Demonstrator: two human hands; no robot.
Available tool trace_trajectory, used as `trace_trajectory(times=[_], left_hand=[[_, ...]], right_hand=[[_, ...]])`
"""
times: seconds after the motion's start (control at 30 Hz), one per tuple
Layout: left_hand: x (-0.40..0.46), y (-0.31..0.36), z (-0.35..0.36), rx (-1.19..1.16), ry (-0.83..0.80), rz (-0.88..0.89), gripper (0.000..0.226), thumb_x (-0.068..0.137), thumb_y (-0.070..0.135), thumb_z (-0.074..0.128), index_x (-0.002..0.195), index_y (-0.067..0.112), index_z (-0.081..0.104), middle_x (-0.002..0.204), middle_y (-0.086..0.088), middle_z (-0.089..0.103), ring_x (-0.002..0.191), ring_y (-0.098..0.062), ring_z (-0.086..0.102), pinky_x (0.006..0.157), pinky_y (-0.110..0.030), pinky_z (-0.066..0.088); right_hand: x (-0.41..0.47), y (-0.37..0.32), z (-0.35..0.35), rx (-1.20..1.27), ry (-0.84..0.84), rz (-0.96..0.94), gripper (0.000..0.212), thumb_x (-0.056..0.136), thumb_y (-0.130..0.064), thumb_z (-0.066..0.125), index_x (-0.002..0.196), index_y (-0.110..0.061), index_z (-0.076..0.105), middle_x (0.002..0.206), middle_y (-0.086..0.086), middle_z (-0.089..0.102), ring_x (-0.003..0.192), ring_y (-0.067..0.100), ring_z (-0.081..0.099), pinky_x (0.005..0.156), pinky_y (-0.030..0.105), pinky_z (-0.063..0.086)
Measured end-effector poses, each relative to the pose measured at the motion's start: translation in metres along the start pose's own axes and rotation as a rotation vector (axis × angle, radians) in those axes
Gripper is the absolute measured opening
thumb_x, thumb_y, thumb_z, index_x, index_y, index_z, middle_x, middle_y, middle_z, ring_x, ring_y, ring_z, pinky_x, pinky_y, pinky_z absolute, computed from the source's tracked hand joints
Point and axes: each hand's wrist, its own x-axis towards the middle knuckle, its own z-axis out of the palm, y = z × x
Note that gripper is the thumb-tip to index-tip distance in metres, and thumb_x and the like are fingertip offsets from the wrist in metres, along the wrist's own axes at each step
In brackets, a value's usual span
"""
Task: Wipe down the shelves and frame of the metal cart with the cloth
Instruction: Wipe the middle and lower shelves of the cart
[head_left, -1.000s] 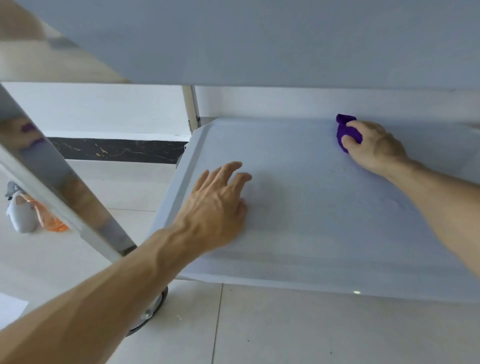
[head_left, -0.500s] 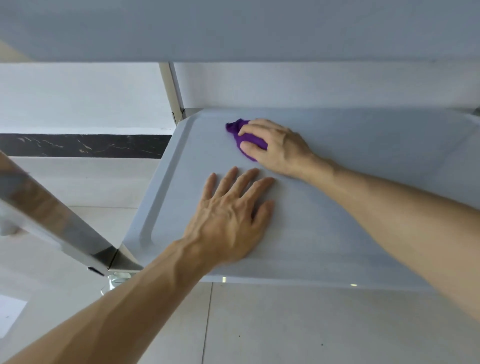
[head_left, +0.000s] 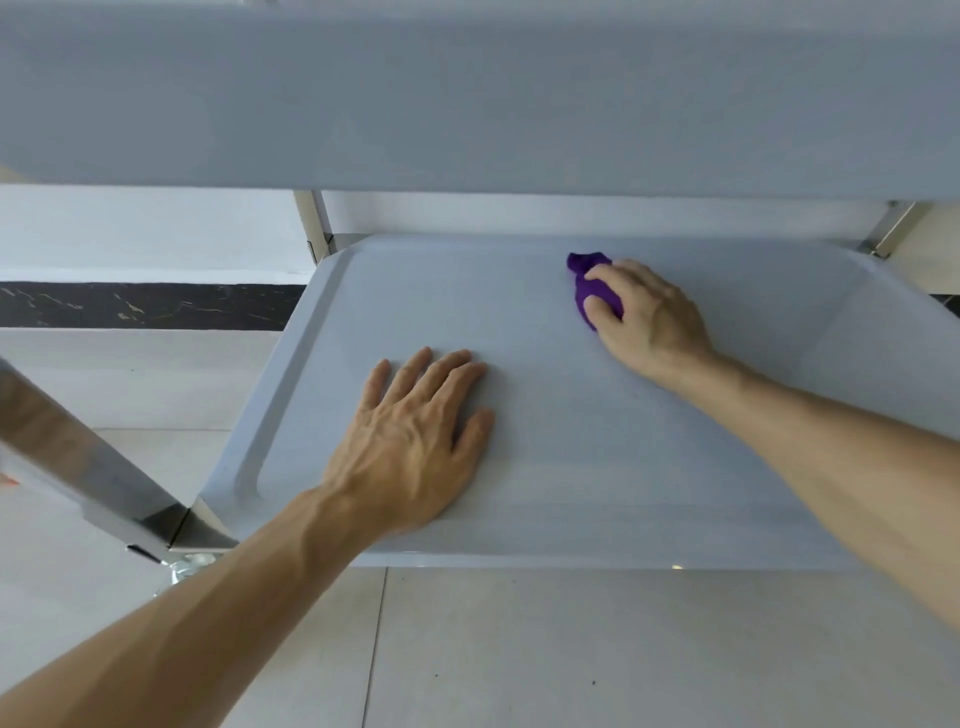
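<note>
Cloth (head_left: 592, 288), bunched in the gripping right hand (head_left: 649, 322), has been swept back rightward along the rear of the lower shelf (head_left: 571, 467), so wiping is continued, while the left hand (head_left: 410, 447) is kept pressed flat.

Pale floor tiles (head_left: 519, 649) all around, thin grout lines between them. White wall (head_left: 145, 234) at the back with a black marbled baseboard strip (head_left: 145, 306) along the bottom (light veins in it). Tiny orange something (head_left: 8, 480) at the left edge, can't tell what.
</note>
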Motion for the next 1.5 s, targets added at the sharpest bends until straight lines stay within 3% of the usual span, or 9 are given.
trace_trajectory(times=[0.17,0.3,0.53,0.7,0.9,1.07,1.17,1.33,1.5], left_hand=[[0.000,0.002,-0.007,0.047,-0.010,0.030,0.049,0.102,0.044,0.023,0.149,0.029,0.031,0.157,0.013,0.028,0.148,-0.016,0.018,0.119,-0.044,0.013],[0.001,0.010,-0.014,0.115,-0.050,0.031,0.053,0.099,0.041,0.020,0.147,0.025,0.036,0.155,0.008,0.033,0.144,-0.018,0.025,0.114,-0.041,0.021],[0.032,0.056,-0.008,0.014,-0.075,-0.082,0.040,0.093,0.026,0.048,0.134,0.027,0.048,0.141,0.003,0.044,0.132,-0.025,0.039,0.108,-0.043,0.030],[0.026,0.084,0.018,0.010,0.062,-0.018,0.040,0.094,0.021,0.043,0.133,0.026,0.051,0.139,0.005,0.048,0.131,-0.019,0.040,0.107,-0.040,0.028],[0.021,0.083,0.023,0.033,0.157,0.011,0.038,0.099,0.020,0.036,0.133,0.021,0.053,0.136,0.004,0.051,0.128,-0.019,0.044,0.107,-0.039,0.029],[0.019,0.087,0.023,0.025,0.168,0.029,0.043,0.096,0.025,0.032,0.130,0.018,0.057,0.134,0.000,0.054,0.127,-0.023,0.047,0.106,-0.041,0.031],[0.017,0.091,0.024,0.027,0.188,0.039,0.045,0.095,0.026,0.032,0.128,0.016,0.060,0.131,-0.002,0.057,0.125,-0.025,0.050,0.104,-0.043,0.034],[0.017,0.097,0.027,0.036,0.206,0.025,0.043,0.095,0.023,0.032,0.127,0.015,0.060,0.128,-0.003,0.058,0.123,-0.026,0.050,0.104,-0.043,0.034],[0.018,0.094,0.024,0.035,0.193,0.010,0.036,0.098,0.018,0.038,0.128,0.018,0.059,0.129,-0.002,0.056,0.125,-0.025,0.049,0.106,-0.042,0.032]], right_hand=[[-0.070,-0.031,-0.025,0.115,-0.150,-0.271,0.037,0.095,-0.026,0.063,0.131,-0.016,0.063,0.144,0.005,0.053,0.130,0.026,0.052,0.105,0.027,0.034],[-0.099,0.001,-0.067,0.030,-0.311,-0.460,0.038,0.093,-0.031,0.066,0.129,-0.020,0.065,0.143,0.003,0.055,0.126,0.025,0.056,0.111,0.039,0.039],[-0.077,0.081,-0.083,-0.014,-0.189,-0.039,0.036,0.092,-0.019,0.061,0.126,-0.010,0.056,0.136,0.010,0.054,0.122,0.032,0.053,0.103,0.038,0.042],[-0.042,0.035,-0.040,-0.032,-0.121,0.038,0.043,0.096,-0.030,0.053,0.136,-0.015,0.052,0.145,0.005,0.050,0.132,0.031,0.045,0.110,0.043,0.034],[-0.093,-0.001,-0.041,0.134,-0.146,-0.265,0.041,0.093,-0.024,0.058,0.133,-0.013,0.061,0.148,0.006,0.051,0.135,0.029,0.046,0.114,0.043,0.031],[-0.132,0.070,-0.093,0.247,-0.364,-0.569,0.041,0.094,-0.022,0.060,0.135,-0.015,0.061,0.151,0.002,0.048,0.144,0.016,0.039,0.121,0.032,0.025],[-0.123,0.130,-0.118,0.207,-0.395,-0.438,0.040,0.098,-0.018,0.059,0.138,-0.021,0.058,0.153,-0.005,0.045,0.144,0.007,0.036,0.121,0.032,0.027],[-0.080,0.142,-0.101,0.054,-0.125,-0.011,0.040,0.095,-0.019,0.058,0.135,-0.017,0.058,0.148,0.002,0.050,0.136,0.023,0.045,0.111,0.030,0.032],[-0.091,0.066,-0.073,0.083,-0.099,-0.088,0.039,0.093,-0.017,0.061,0.131,-0.009,0.063,0.143,0.012,0.053,0.132,0.031,0.048,0.114,0.032,0.029]])
